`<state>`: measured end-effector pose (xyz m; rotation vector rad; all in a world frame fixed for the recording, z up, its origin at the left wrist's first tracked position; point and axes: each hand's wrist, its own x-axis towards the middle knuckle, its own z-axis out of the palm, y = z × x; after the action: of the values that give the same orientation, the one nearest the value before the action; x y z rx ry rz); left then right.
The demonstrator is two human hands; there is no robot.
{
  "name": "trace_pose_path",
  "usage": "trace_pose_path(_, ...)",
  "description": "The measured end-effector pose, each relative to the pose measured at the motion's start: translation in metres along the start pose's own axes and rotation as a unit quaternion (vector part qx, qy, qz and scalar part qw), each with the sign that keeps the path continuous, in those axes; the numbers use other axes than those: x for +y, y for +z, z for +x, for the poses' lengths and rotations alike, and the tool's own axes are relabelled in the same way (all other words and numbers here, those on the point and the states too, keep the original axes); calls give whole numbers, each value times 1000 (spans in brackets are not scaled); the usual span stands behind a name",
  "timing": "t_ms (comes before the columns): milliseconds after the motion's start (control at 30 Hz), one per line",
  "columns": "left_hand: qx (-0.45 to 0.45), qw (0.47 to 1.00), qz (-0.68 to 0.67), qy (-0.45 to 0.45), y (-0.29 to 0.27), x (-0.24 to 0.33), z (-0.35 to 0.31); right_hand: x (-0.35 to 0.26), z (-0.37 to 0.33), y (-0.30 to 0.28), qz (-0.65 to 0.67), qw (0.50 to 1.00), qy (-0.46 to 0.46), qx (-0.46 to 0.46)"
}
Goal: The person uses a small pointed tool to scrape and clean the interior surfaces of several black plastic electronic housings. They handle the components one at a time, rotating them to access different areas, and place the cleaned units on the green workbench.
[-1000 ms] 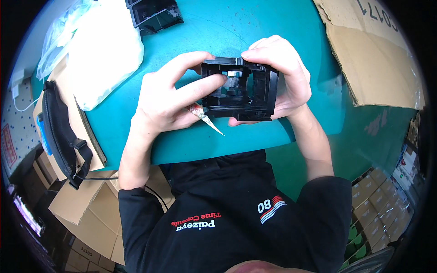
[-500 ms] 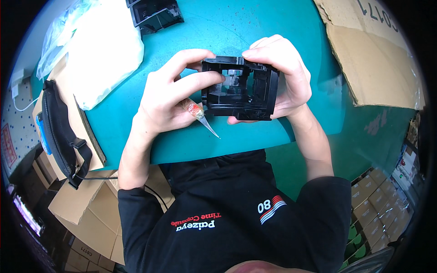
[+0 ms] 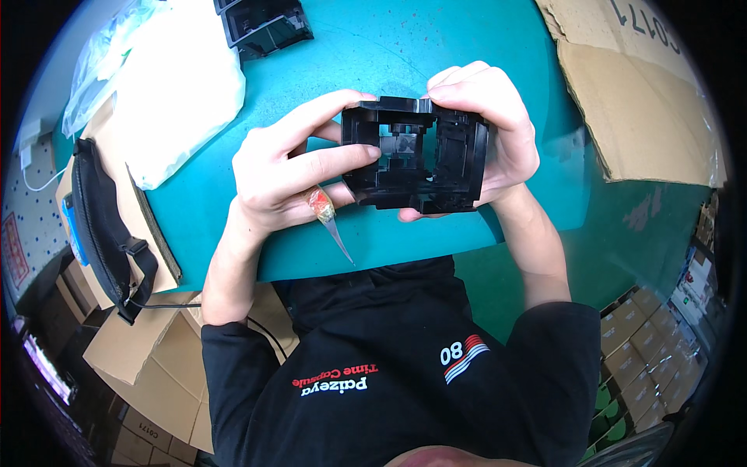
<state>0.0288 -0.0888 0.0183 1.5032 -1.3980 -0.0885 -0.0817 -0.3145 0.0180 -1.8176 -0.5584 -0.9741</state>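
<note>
A black plastic frame (image 3: 415,154), boxy and open so that its inner ribs and a small grey part show through the middle, is held above the near edge of a teal table (image 3: 436,54), just in front of the person's chest. The right hand (image 3: 490,132) clasps the frame's right end: its fingers curl over the top edge and lie close together, the thumb comes up under the lower edge, and the wrist bends back toward the body with the forearm running down and to the right of the frame. The left hand (image 3: 292,167) takes the frame's left end, its index finger stretched along the top left corner, the middle finger pressed against the left face, and the thumb reaching in beside the opening. The lower fingers of that hand fold around a small tool with an orange-red handle and a thin pointed tip (image 3: 328,222), which sticks out below the frame's left corner, over the table's edge. Left of the frame, well apart, lies a pale plastic bag (image 3: 175,93). Beyond the frame, at the far side of the table, sit more black plastic parts (image 3: 264,23). Right of the frame a flattened cardboard sheet (image 3: 638,101) rests on the table
</note>
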Motion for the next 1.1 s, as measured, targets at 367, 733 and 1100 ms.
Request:
trace_pose_path(367, 42, 999, -18, 24, 6, -1, 9, -3, -1, -2, -42, 998, -27, -42)
trace_pose_path(733, -30, 995, 63, 66, -15, 3, 12, -1, -2, -7, -44, 997, -39, -43)
trace_pose_path(1100, 109, 989, 38, -95, -31, -1, -5, 6, 0, -3, -55, 995, 82, -7)
